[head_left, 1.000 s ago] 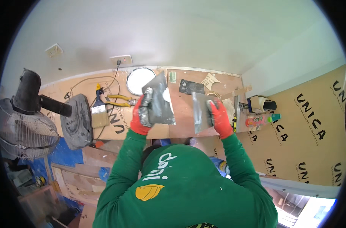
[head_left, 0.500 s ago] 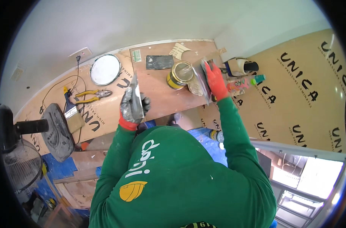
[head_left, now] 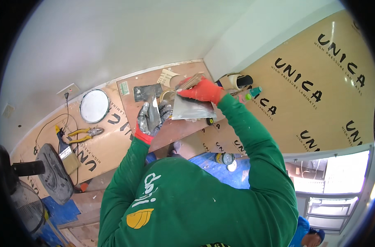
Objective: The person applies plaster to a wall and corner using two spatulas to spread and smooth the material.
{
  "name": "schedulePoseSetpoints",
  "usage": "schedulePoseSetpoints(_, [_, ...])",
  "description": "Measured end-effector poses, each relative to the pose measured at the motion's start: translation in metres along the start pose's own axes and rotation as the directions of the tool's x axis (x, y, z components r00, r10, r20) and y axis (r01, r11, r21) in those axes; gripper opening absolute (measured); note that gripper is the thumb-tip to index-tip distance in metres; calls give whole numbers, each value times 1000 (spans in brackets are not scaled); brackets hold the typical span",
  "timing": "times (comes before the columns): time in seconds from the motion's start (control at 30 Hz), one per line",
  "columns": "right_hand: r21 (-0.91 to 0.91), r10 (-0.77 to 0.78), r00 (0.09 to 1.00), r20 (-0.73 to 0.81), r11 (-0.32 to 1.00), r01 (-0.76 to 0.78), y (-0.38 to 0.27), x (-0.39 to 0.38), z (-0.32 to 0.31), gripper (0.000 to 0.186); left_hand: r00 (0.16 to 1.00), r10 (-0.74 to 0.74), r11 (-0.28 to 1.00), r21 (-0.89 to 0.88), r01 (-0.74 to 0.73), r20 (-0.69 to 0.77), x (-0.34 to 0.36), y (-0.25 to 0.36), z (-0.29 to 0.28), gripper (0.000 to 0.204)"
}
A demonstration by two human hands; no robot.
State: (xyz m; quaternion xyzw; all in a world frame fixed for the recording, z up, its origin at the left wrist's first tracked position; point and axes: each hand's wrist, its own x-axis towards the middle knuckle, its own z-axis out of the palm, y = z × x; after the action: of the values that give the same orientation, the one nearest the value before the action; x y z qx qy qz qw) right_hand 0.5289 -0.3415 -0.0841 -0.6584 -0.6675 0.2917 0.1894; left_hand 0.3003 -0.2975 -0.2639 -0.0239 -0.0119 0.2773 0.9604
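Observation:
My left hand [head_left: 151, 120], in a smeared red and grey work glove, grips a narrow metal scraper [head_left: 153, 110] with its blade up. Close on its right, my right hand [head_left: 202, 91] in a red glove holds a wide scraper [head_left: 193, 108] by a brown, wood-like handle; its broad shiny blade hangs below the fingers. The two blades are near each other, and I cannot tell if they touch. Behind them stands a can [head_left: 167, 94], mostly hidden. A dark flat sheet [head_left: 142, 92] lies just beyond my left hand.
On the board-covered worktop to the left are a round white lid [head_left: 95, 106], yellow-handled pliers [head_left: 81, 135], a flat brush [head_left: 69, 159] and a grey tray-like piece [head_left: 53, 173]. A fan [head_left: 26, 201] stands farther left. A bottle [head_left: 249, 94] lies at right; part of another person [head_left: 308, 238] shows lower right.
My right hand has come left from beside the bottle to near my left hand, the wide scraper now plainly in it. The view has shifted, and the can is now mostly covered.

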Motion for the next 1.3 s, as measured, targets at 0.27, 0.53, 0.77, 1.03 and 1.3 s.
schedulePoseSetpoints(0.27, [-220, 67, 988, 137, 975, -36, 19, 10, 6, 44, 998, 61, 994, 88, -61, 8, -3, -2, 11, 48])
schedulePoseSetpoints(0.53, [333, 206, 934, -291, 937, -103, 48, -12, 45, 40, 999, 45, 998, 46, -44, -23, 5, -4, -2, 48])
schedulePoseSetpoints(0.77, [478, 292, 817, -498, 878, -22, 6, -58, 39, 23, 934, 287, 882, 439, -171, -213, 0, 18, -55, 39])
schedulePoseSetpoints(1.03, [587, 386, 695, -607, 807, 64, -12, -111, -7, 24, 837, 460, -292, 941, -172, 296, -34, 45, -45, 41])
schedulePoseSetpoints(1.3, [651, 419, 742, -523, 759, 30, -56, -127, -6, 27, 880, 415, 129, 943, -308, 231, 2, 10, -3, 42])
